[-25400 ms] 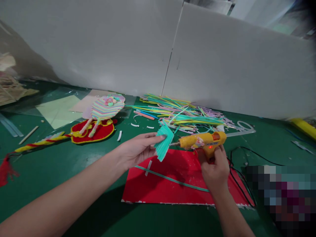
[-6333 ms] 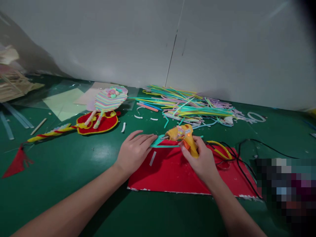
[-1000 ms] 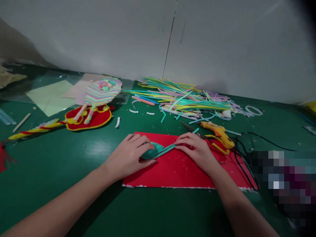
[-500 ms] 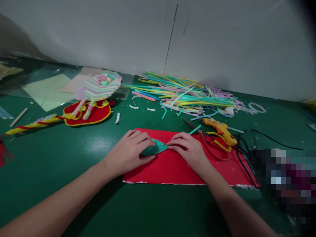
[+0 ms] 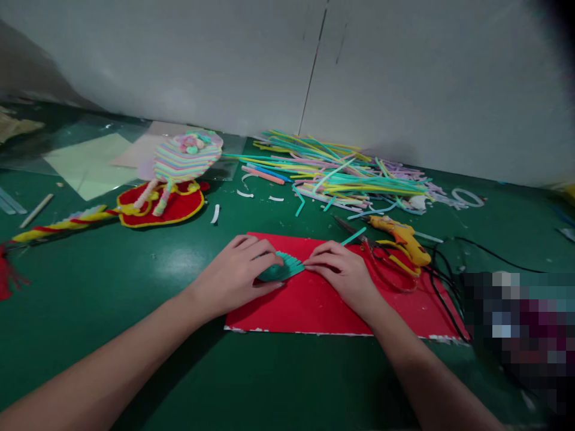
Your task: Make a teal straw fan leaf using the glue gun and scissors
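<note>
A teal piece built of layered foam strips [image 5: 282,269] lies on a red sheet [image 5: 314,305]. My left hand [image 5: 236,275] curls around its left side, fingers and thumb closed on it. Pressing on its right end with pinched fingertips is my right hand [image 5: 344,272]. A yellow glue gun [image 5: 399,233] lies on the sheet's far right corner, apart from both hands, its black cord [image 5: 449,269] trailing right. Scissors [image 5: 354,230] lie beside the gun.
A heap of coloured foam strips [image 5: 336,176] sits against the white wall. A striped pastel and red craft figure [image 5: 175,179] with a braided tail [image 5: 58,224] lies at the left. Clear plastic sheets [image 5: 90,161] lie far left. A blurred patch covers the right.
Over the last second my right hand slid left along the teal strip, folding it onto the piece. Earlier it worked the glue gun, which now lies on the sheet.
</note>
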